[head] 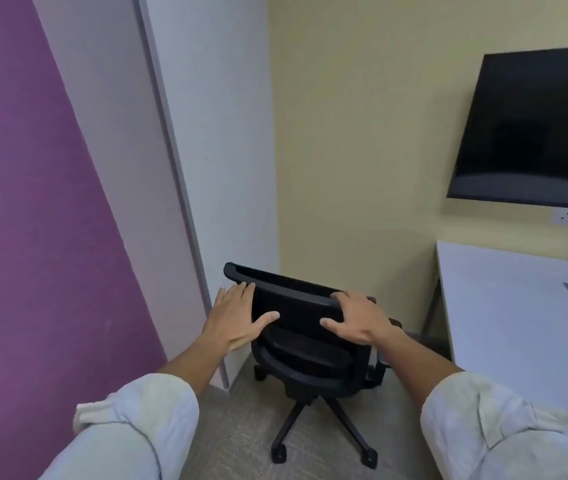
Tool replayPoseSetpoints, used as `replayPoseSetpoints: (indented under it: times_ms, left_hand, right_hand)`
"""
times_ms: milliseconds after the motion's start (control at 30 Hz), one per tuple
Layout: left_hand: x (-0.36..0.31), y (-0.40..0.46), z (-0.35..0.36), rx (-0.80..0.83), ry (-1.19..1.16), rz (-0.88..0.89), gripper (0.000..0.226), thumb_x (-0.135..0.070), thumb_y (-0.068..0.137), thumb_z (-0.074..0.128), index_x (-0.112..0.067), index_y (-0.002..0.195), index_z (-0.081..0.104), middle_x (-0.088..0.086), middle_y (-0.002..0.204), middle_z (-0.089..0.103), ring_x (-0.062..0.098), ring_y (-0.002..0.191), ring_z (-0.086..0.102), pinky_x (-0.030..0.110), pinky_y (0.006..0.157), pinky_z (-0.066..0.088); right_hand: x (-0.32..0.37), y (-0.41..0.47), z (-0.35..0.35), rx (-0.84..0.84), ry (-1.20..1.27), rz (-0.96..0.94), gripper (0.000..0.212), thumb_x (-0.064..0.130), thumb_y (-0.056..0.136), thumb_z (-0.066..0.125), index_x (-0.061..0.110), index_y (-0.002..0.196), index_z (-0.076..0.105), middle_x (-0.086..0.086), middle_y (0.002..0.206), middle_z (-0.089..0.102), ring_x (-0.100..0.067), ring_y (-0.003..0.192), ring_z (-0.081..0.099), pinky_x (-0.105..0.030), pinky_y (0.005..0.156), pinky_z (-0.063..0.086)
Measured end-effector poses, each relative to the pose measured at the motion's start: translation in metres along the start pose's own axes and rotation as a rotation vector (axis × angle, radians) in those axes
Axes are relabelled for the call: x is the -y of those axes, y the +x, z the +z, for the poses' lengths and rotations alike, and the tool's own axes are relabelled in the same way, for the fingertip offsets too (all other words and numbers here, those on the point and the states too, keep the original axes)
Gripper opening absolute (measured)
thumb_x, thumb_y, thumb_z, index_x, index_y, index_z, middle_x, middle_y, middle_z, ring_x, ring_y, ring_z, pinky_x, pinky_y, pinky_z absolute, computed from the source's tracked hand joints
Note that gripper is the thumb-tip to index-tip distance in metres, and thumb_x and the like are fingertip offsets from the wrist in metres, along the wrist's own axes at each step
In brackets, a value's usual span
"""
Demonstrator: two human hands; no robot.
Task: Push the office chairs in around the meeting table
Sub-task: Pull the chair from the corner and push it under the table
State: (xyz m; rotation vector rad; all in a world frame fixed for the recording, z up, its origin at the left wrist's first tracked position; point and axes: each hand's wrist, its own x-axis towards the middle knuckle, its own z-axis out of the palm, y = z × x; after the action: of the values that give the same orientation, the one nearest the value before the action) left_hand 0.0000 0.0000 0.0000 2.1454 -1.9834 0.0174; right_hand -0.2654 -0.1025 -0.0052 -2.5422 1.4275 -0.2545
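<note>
The office chair (310, 341) is black, with a mesh backrest framed by a curved top rail, a dark seat, an armrest showing on its right side and a star base on castors. It stands upright on the grey carpet in the room's corner, its back turned to the camera, well left of the meeting table (504, 306). The table is white with a flat top and a dark slanted leg, set against the yellow wall at the right.
</note>
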Motion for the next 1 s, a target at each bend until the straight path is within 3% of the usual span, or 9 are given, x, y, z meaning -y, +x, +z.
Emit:
replayPoseSetpoints:
  times_ms: [133, 267, 333, 367, 433, 600, 700, 833, 1000]
  left_hand:
    - [0.023, 0.051, 0.019, 0.017, -0.042, 0.045, 0.107, -0.084, 0.082, 0.027, -0.008, 0.157, 0.015, 0.013, 0.163, 0.025, 0.026, 0.151, 0.021, 0.046, 0.124, 0.010]
    - [0.044, 0.099, 0.030, 0.078, -0.003, 0.117, 0.091, -0.082, 0.087, 0.032, -0.011, 0.143, 0.046, 0.008, 0.140, 0.055, 0.026, 0.130, 0.049, 0.047, 0.118, 0.027]
    - [0.058, 0.120, 0.032, 0.104, 0.022, 0.152, 0.085, -0.089, 0.082, 0.024, -0.018, 0.109, 0.063, 0.000, 0.104, 0.066, 0.019, 0.096, 0.059, 0.042, 0.095, 0.046]
    - [0.064, 0.129, 0.032, 0.115, 0.035, 0.168, 0.085, -0.093, 0.078, 0.020, -0.020, 0.092, 0.061, -0.004, 0.088, 0.063, 0.015, 0.081, 0.057, 0.040, 0.082, 0.048]
    - [0.076, 0.143, 0.036, 0.140, 0.073, 0.205, 0.084, -0.096, 0.074, 0.018, -0.022, 0.080, 0.057, -0.006, 0.074, 0.058, 0.013, 0.070, 0.053, 0.038, 0.069, 0.049]
    - [0.098, 0.153, 0.046, 0.127, 0.051, 0.374, 0.075, -0.093, 0.078, 0.023, -0.025, 0.063, 0.050, -0.007, 0.059, 0.054, 0.011, 0.059, 0.051, 0.035, 0.062, 0.040]
    - [0.115, 0.155, 0.050, 0.097, 0.080, 0.453, 0.084, -0.097, 0.074, 0.019, -0.023, 0.058, 0.053, -0.006, 0.055, 0.055, 0.012, 0.055, 0.052, 0.034, 0.059, 0.042]
    - [0.139, 0.158, 0.044, 0.101, 0.140, 0.554, 0.089, -0.103, 0.063, 0.015, -0.019, 0.050, 0.041, -0.004, 0.048, 0.047, 0.013, 0.047, 0.045, 0.033, 0.048, 0.028]
    - [0.167, 0.171, 0.042, 0.139, 0.180, 0.688, 0.093, -0.106, 0.055, 0.010, -0.017, 0.051, 0.039, -0.005, 0.047, 0.045, 0.014, 0.044, 0.044, 0.033, 0.047, 0.030]
  right_hand:
    - [-0.004, 0.043, 0.016, 0.130, -0.058, -0.097, 0.072, 0.067, 0.087, 0.050, 0.023, 0.142, 0.043, -0.006, 0.132, 0.053, -0.027, 0.122, 0.051, -0.045, 0.099, 0.047]
    - [-0.007, 0.067, 0.012, 0.256, -0.139, 0.001, 0.081, 0.092, 0.075, 0.031, 0.027, 0.115, 0.058, -0.003, 0.105, 0.068, -0.029, 0.098, 0.065, -0.045, 0.086, 0.052]
    - [-0.002, 0.073, 0.010, 0.270, -0.157, 0.068, 0.087, 0.099, 0.071, 0.022, 0.023, 0.088, 0.063, 0.000, 0.084, 0.066, -0.026, 0.082, 0.064, -0.042, 0.078, 0.051]
    - [0.001, 0.074, 0.010, 0.255, -0.172, 0.099, 0.087, 0.099, 0.071, 0.020, 0.022, 0.075, 0.059, 0.002, 0.075, 0.062, -0.023, 0.074, 0.061, -0.040, 0.074, 0.049]
    - [0.007, 0.073, 0.014, 0.191, -0.192, 0.156, 0.088, 0.100, 0.071, 0.017, 0.019, 0.062, 0.051, 0.002, 0.064, 0.057, -0.019, 0.063, 0.057, -0.039, 0.069, 0.048]
    - [0.026, 0.058, 0.035, -0.001, -0.230, 0.288, 0.102, 0.103, 0.066, 0.017, 0.013, 0.060, 0.062, 0.001, 0.058, 0.061, -0.020, 0.057, 0.058, -0.037, 0.068, 0.054]
    - [0.053, 0.053, 0.044, -0.028, -0.258, 0.348, 0.098, 0.104, 0.064, 0.015, 0.016, 0.055, 0.057, 0.001, 0.057, 0.060, -0.021, 0.057, 0.059, -0.038, 0.065, 0.055]
    - [0.097, 0.044, 0.057, -0.066, -0.281, 0.440, 0.095, 0.104, 0.064, 0.019, 0.017, 0.051, 0.053, 0.001, 0.053, 0.058, -0.021, 0.054, 0.058, -0.037, 0.063, 0.054]
    - [0.147, 0.035, 0.071, -0.135, -0.287, 0.567, 0.097, 0.106, 0.060, 0.017, 0.017, 0.049, 0.054, 0.001, 0.052, 0.057, -0.023, 0.052, 0.058, -0.037, 0.060, 0.054]
